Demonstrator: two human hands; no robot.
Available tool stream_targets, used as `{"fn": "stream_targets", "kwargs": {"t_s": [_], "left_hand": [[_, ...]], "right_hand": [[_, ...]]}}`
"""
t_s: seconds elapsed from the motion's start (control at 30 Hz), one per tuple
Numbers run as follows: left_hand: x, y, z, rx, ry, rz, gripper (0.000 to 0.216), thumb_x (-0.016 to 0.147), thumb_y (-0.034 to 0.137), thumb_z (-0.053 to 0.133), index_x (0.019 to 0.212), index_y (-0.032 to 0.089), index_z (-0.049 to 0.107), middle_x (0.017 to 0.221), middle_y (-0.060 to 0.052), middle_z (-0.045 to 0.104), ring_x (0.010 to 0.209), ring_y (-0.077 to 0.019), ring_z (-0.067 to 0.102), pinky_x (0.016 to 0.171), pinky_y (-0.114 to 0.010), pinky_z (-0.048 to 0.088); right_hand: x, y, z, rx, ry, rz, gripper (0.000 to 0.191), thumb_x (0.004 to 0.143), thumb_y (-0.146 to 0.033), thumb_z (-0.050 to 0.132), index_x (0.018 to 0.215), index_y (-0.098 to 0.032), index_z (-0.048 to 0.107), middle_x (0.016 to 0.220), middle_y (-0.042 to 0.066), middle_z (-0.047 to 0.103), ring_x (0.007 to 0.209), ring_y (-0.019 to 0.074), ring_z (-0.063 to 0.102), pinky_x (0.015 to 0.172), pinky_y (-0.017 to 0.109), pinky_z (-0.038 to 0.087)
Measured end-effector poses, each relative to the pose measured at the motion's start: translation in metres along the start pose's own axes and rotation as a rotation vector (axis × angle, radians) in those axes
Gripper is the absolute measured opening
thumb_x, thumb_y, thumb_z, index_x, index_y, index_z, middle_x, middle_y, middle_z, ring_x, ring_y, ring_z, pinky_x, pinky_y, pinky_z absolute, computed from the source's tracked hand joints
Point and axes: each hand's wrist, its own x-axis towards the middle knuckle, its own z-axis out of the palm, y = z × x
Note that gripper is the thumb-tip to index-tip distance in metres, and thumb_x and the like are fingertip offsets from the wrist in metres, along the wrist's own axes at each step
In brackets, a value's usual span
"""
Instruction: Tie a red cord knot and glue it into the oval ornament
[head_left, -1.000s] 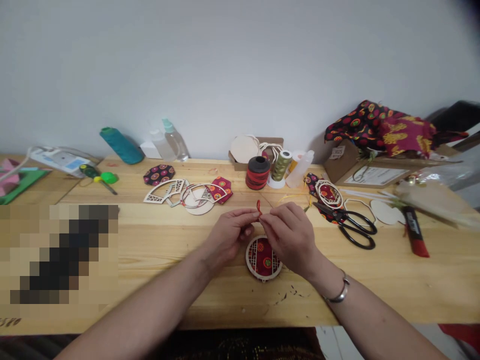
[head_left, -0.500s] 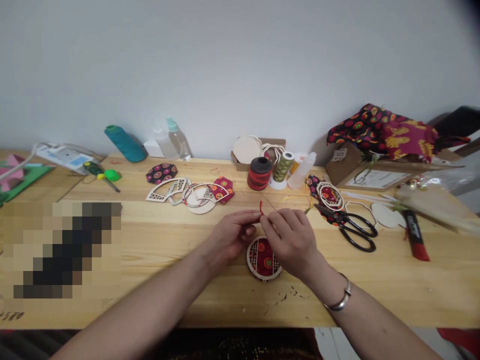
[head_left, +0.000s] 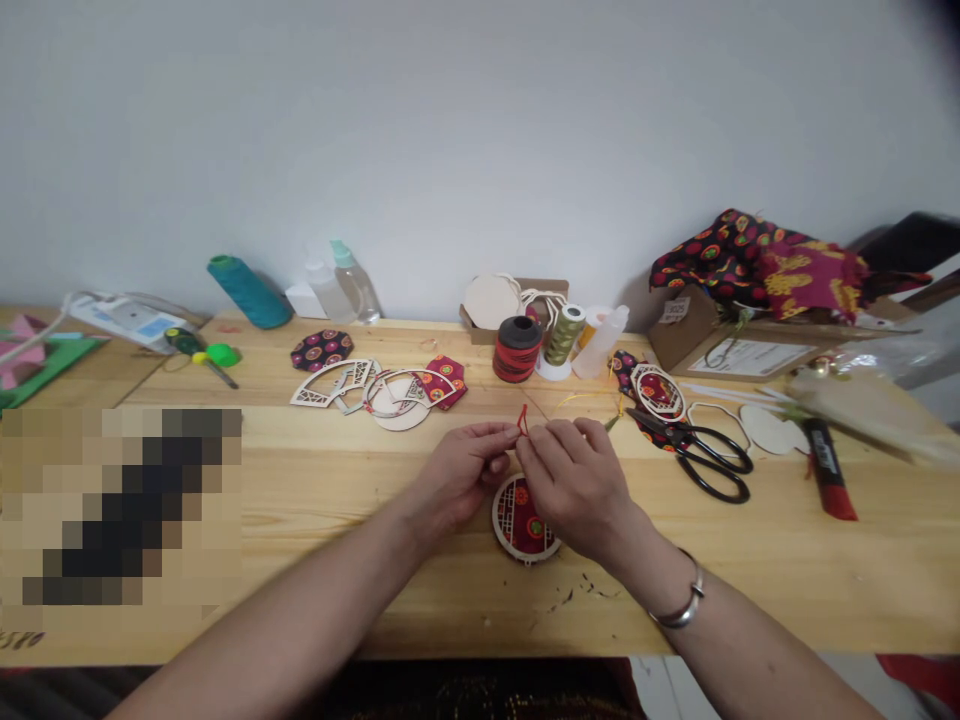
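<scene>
Between my fingertips a small loop of red cord (head_left: 523,418) stands up. My left hand (head_left: 472,462) pinches one side of it with thumb and forefinger. Close against it, my right hand (head_left: 574,478) has its fingers curled in and grips the other side; its fingertips are partly hidden. Just under both hands a round wooden lattice frame (head_left: 496,530) lies on the table, backed with dark red patterned fabric (head_left: 537,510). My right hand covers its right edge.
Black-handled scissors (head_left: 711,462) lie right of my hands. Behind stand a red thread spool (head_left: 517,352), a green thread cone (head_left: 564,336) and a clear bottle (head_left: 602,342). Lattice pieces (head_left: 330,384) lie back left. A cardboard box (head_left: 675,335) with fabric stands back right.
The red cord's single upright end now shows as a narrow loop between my fingertips. My right hand has shifted slightly left; the round frame has stayed in place.
</scene>
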Motion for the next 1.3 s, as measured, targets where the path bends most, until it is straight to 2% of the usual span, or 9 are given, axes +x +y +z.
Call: {"fn": "stream_targets", "kwargs": {"t_s": [0.1,0.2,0.3,0.4,0.63,0.83,1.0,1.17,1.3], "left_hand": [[0.0,0.001,0.0,0.021,-0.011,-0.014,0.017,0.063,0.019,0.077,0.065,0.008,0.064,0.051,0.003,0.048,0.041,-0.0013,0.034,0.039,-0.015,0.02],[-0.001,0.002,0.0,0.061,0.024,0.007,0.018,0.062,0.019,0.077,0.067,0.008,0.064,0.062,-0.001,0.057,0.041,0.0,0.035,0.038,-0.015,0.018],[-0.002,0.002,0.001,0.078,0.02,0.01,0.018,0.062,0.02,0.076,0.067,0.008,0.065,0.062,-0.001,0.057,0.04,0.0006,0.034,0.038,-0.016,0.016],[-0.002,0.001,0.001,0.099,0.006,0.023,0.018,0.063,0.022,0.076,0.067,0.008,0.065,0.058,0.001,0.054,0.04,0.0002,0.034,0.039,-0.016,0.016],[-0.004,-0.004,0.003,0.186,-0.036,0.031,0.02,0.066,0.027,0.074,0.067,0.009,0.066,0.04,0.007,0.037,0.038,-0.0015,0.026,0.041,-0.019,0.013],[-0.004,-0.004,0.003,0.26,0.002,0.087,0.021,0.063,0.028,0.074,0.065,0.009,0.067,0.042,0.004,0.045,0.04,-0.0027,0.031,0.042,-0.019,0.016],[-0.004,-0.002,0.005,0.279,0.0,0.079,0.023,0.064,0.031,0.074,0.065,0.01,0.066,0.043,0.005,0.046,0.04,-0.0025,0.03,0.042,-0.019,0.017],[-0.005,-0.001,0.005,0.305,-0.005,0.08,0.02,0.065,0.028,0.072,0.062,0.009,0.065,0.04,0.006,0.044,0.039,-0.0024,0.031,0.043,-0.018,0.019],[-0.005,0.0,0.005,0.307,0.021,0.058,0.018,0.064,0.026,0.072,0.061,0.009,0.065,0.043,0.004,0.049,0.038,-0.0015,0.03,0.042,-0.019,0.019]], "right_hand": [[-0.001,0.004,0.003,0.25,0.069,0.117,0.015,0.085,-0.017,0.049,0.083,-0.015,0.064,0.079,0.008,0.063,0.078,0.02,0.054,0.068,0.037,0.04],[-0.002,0.011,0.01,0.591,0.141,0.435,0.017,0.085,-0.021,0.049,0.077,-0.017,0.063,0.075,0.007,0.064,0.073,0.0172,0.055,0.068,0.033,0.045],[0.0,0.016,0.017,0.943,0.065,0.793,0.017,0.084,-0.029,0.052,0.077,-0.018,0.063,0.069,0.004,0.065,0.063,0.0144,0.056,0.06,0.029,0.046],[0.003,0.016,0.02,1.238,-0.017,0.961,0.022,0.077,-0.037,0.06,0.082,-0.016,0.064,0.071,0.004,0.067,0.063,0.0142,0.058,0.06,0.028,0.047],[0.005,0.009,0.021,1.399,-0.054,1.032,0.035,0.063,-0.033,0.073,0.091,-0.016,0.061,0.068,0.0,0.062,0.061,0.0124,0.057,0.061,0.028,0.047],[0.007,0.015,0.018,1.528,-0.087,1.114,0.031,0.062,-0.034,0.072,0.085,-0.015,0.064,0.066,-0.001,0.063,0.056,0.0094,0.052,0.053,0.024,0.04],[0.009,0.017,0.012,1.658,-0.174,1.203,0.029,0.067,-0.042,0.068,0.071,-0.014,0.066,0.058,-0.001,0.06,0.052,0.0073,0.05,0.05,0.022,0.037],[0.01,0.018,0.013,1.637,-0.165,1.212,0.025,0.056,-0.03,0.076,0.075,-0.015,0.071,0.064,0.0,0.067,0.055,0.0085,0.053,0.055,0.024,0.041],[0.009,0.019,0.016,1.581,-0.135,1.184,0.021,0.056,-0.027,0.076,0.074,-0.016,0.073,0.064,0.0,0.068,0.057,0.0098,0.054,0.058,0.026,0.042]]}}
